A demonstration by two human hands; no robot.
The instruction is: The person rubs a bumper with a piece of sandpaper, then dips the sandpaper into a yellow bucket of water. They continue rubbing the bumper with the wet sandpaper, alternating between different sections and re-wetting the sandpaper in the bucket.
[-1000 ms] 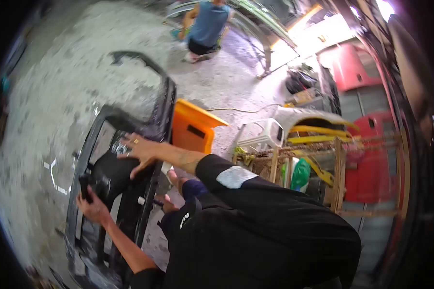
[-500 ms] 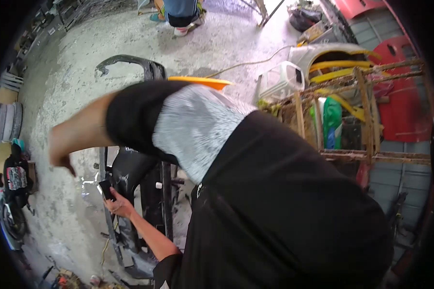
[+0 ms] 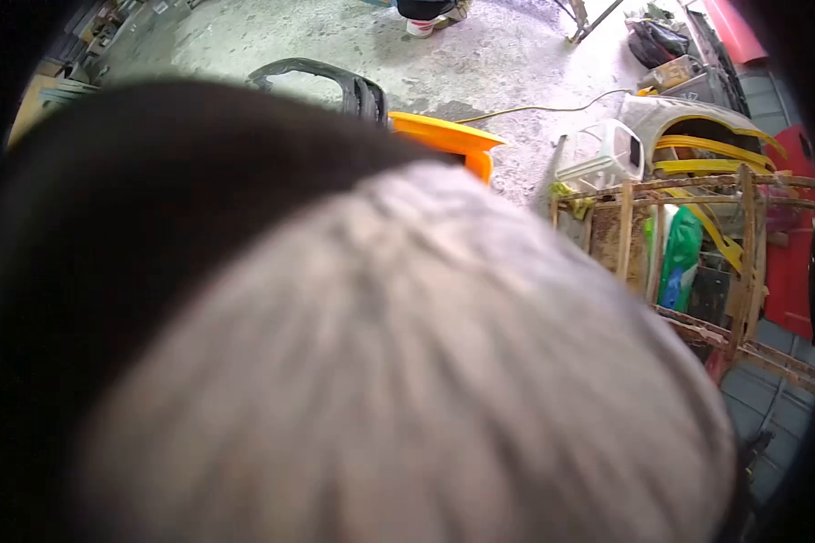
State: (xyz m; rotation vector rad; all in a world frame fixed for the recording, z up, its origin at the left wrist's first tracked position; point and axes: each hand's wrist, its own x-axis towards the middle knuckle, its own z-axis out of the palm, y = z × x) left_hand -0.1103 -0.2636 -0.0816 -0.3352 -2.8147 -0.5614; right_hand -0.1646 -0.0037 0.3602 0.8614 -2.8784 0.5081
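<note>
Only the upper end of the black bumper [image 3: 358, 89] is shown. A dark, matt plastic part is seen, curved into an arch with a ribbed inner face. It is stood upright on the concrete floor [image 3: 498, 54], just beside an orange panel [image 3: 444, 138]. The remainder is hidden behind a blurred sleeve [image 3: 335, 344].

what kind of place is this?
Probably an auto body workshop: a loose black bumper on the concrete floor, a detached grey fender and red body panels beside a rusty rack. A sleeve blocks the rest.
</note>
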